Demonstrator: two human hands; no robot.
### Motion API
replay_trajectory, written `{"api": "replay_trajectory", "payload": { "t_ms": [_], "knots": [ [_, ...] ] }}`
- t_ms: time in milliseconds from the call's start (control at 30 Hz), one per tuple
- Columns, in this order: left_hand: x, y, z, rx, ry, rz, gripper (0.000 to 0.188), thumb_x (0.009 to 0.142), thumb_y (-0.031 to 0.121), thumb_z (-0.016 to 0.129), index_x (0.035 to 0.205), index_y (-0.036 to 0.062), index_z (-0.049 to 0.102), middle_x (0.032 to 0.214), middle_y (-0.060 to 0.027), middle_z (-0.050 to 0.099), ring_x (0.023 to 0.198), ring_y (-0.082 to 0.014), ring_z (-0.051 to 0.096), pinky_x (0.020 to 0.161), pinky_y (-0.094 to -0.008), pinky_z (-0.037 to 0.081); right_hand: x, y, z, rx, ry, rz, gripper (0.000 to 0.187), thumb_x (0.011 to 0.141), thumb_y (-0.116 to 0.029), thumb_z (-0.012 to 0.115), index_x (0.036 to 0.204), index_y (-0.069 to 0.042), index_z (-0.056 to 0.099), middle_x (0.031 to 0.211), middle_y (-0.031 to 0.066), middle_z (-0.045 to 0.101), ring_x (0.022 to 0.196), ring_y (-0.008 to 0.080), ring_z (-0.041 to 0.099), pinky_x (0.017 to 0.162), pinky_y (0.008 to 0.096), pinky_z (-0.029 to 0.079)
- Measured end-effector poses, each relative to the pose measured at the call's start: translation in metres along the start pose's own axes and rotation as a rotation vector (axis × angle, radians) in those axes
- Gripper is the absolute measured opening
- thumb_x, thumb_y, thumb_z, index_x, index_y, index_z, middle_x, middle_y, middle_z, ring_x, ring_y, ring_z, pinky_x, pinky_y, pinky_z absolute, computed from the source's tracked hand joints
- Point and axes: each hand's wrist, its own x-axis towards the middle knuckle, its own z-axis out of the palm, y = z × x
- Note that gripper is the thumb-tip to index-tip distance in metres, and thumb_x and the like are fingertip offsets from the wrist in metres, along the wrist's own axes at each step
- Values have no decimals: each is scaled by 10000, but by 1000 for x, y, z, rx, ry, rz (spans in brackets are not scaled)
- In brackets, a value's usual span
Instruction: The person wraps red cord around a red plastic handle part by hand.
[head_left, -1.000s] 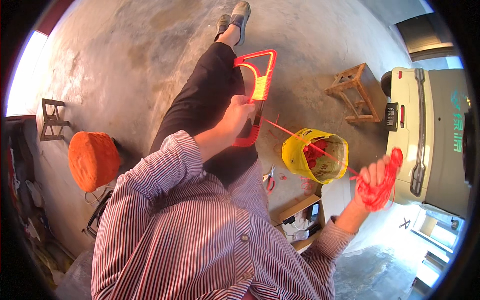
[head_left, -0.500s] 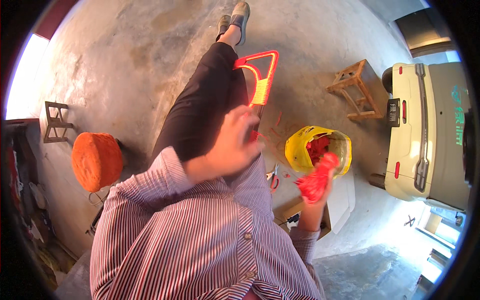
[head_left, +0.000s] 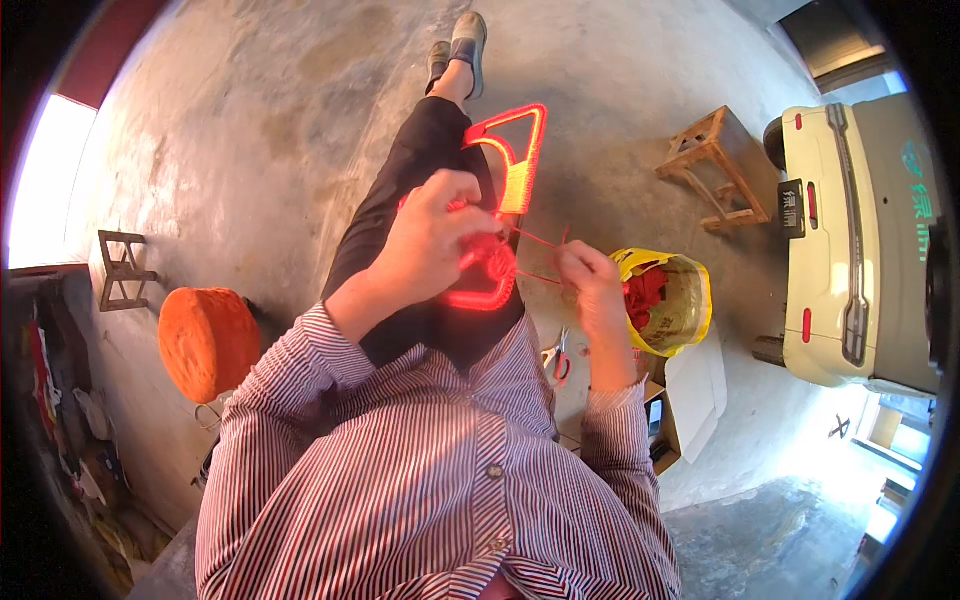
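While the left hand (head_left: 425, 240) bends its fingers around a clump of red yarn (head_left: 490, 258), the right hand (head_left: 592, 278) pinches thin red strands (head_left: 537, 238) just to its right, two of them crossing the gap between the hands. The left fingers are slightly blurred, so I cannot tell whether they also grip the frame (head_left: 517, 188) behind them. That frame lies over the black trousers (head_left: 385, 225), its far end a red-wound outline with a curved inner bar, a yellow band next to this, and its near end a rounded red curve showing just beside the left hand; the yarn and fingers hide its middle. Near the right hand, on its right, a yellow bag (head_left: 690, 318) stands on the floor (head_left: 300, 190) with red scraps (head_left: 645, 292) inside. Scissors (head_left: 560, 352) with red handles lie nearer, left of the bag, and a box (head_left: 703, 400) with a pale flap sits to their right, partly behind the right sleeve (head_left: 615, 425). Far right are a wooden stool (head_left: 712, 150) and, beyond it at the edge, a pale vehicle (head_left: 825, 250). On the left, well apart from the hands, an orange stool (head_left: 210, 345) stands near a small dark stool (head_left: 122, 272). Two shoes (head_left: 468, 50) show at the far end of the legs.
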Motion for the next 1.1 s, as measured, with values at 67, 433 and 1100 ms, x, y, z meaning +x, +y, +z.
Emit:
{"api": "replay_trajectory", "payload": {
  "t_ms": [67, 433, 1100],
  "knots": [
    [1, -6, 10, 302, -320, 46, 400, 655, 3, 717, 1048, 71, 704, 1127, -115, 600, 1136, -350, 605, 957, -393, 509, 14, -3, 11, -545, -8, -122, 314, 894, -173, 731, 1147, 10, 706, 958, 118, 710, 891, 243, 696, 790, 358, 521],
    [-14, -25, 69, -231, 102, -508, 404, 794, 72, 678, 1189, 29, 609, 1094, -158, 613, 1089, -328, 627, 937, -402, 511, 15, -25, 3, -438, 270, -222, 339, 866, -161, 778, 1149, 8, 699, 1202, 115, 704, 1096, 222, 677, 964, 337, 516],
    [-17, -19, 102, -998, -100, -1074, 584, 768, 78, 592, 1336, -15, 493, 1020, -49, 515, 969, -170, 479, 919, -309, 394, -96, -196, 48, 790, -526, -395, 270, 1128, -270, 263, 1023, -65, 403, 586, 103, 567, 437, 207, 496, 454, 350, 437]
  ]
}}
